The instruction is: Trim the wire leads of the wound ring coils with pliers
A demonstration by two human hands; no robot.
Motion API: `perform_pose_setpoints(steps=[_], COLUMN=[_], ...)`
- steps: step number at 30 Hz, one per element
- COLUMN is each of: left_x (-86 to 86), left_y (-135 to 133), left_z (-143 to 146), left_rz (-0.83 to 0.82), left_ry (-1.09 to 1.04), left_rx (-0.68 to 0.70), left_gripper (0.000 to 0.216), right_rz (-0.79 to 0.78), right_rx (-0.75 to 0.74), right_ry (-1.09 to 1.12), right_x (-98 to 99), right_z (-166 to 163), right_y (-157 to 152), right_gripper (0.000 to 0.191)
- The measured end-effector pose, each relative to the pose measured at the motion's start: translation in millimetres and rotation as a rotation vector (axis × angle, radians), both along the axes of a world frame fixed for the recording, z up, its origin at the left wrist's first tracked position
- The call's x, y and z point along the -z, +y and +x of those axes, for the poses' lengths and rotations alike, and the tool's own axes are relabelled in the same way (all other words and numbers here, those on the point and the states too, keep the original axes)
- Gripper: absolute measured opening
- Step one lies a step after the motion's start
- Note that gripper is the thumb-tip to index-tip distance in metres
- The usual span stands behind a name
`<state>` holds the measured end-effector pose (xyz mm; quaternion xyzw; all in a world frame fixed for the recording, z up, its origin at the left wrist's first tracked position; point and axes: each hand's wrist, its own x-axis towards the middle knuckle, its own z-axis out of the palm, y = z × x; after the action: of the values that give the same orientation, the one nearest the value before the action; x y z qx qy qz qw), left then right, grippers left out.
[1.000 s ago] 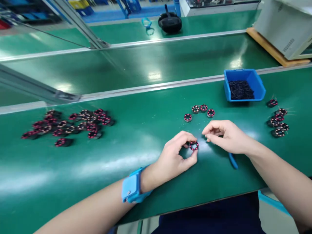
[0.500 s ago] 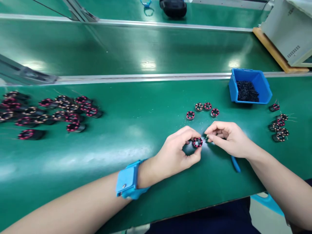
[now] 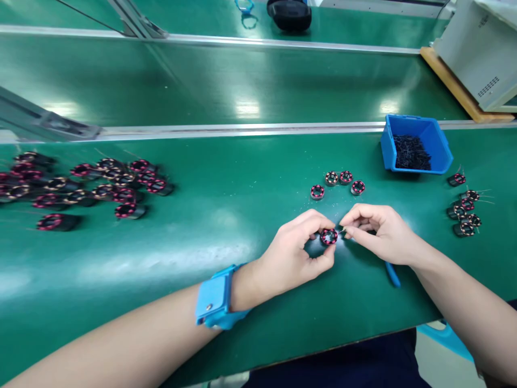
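Observation:
My left hand (image 3: 301, 245), with a blue strap (image 3: 214, 299) on its wrist, grips a small wound motor stator (image 3: 328, 236) between thumb and fingers. The stator is a dark ring with pinkish-red coils, its open face turned up. Just to its right, my right hand (image 3: 371, 229) is closed in a pinch on a thin wire lead (image 3: 342, 231) beside the stator. What else its fingertips may hold is too small to tell. Under the right wrist lies a tool with a blue handle (image 3: 392, 274), its other end hidden.
Several stators (image 3: 331, 178) stand beyond my hands. A blue bin (image 3: 438, 145) holds many small black pieces (image 3: 411, 152). More stators with wire leads sit at the right (image 3: 463, 229) and in a large group at the left (image 3: 129, 210). A metal rail (image 3: 242, 130) crosses behind.
The view has shifted slightly, moving everything a little to the right. My hands keep the same grips on the stator and the wire lead.

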<state>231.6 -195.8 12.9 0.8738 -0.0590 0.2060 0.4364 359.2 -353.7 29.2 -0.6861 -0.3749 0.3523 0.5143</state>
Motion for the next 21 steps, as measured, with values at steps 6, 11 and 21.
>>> perform_pose_setpoints(steps=[6,11,21], left_x=[-0.8,-2.8,-1.8], left_y=[-0.3,-0.6,-0.6], left_z=[0.3,0.4,0.1], left_rz=[-0.006,-0.006,-0.025], left_ry=[-0.012,-0.007,-0.001], left_rx=[0.005,0.007,0.001], left_gripper=[0.019,0.019,0.019], right_rz=[-0.01,0.002,0.011], right_rx=[0.053,0.032,0.009], right_ry=[0.02,0.006,-0.171], right_x=[-0.5,-2.2,-1.1], right_z=[0.1,-1.0,-2.9], right_y=[0.5,0.6,-2.6], right_gripper=[0.006,0.005,0.014])
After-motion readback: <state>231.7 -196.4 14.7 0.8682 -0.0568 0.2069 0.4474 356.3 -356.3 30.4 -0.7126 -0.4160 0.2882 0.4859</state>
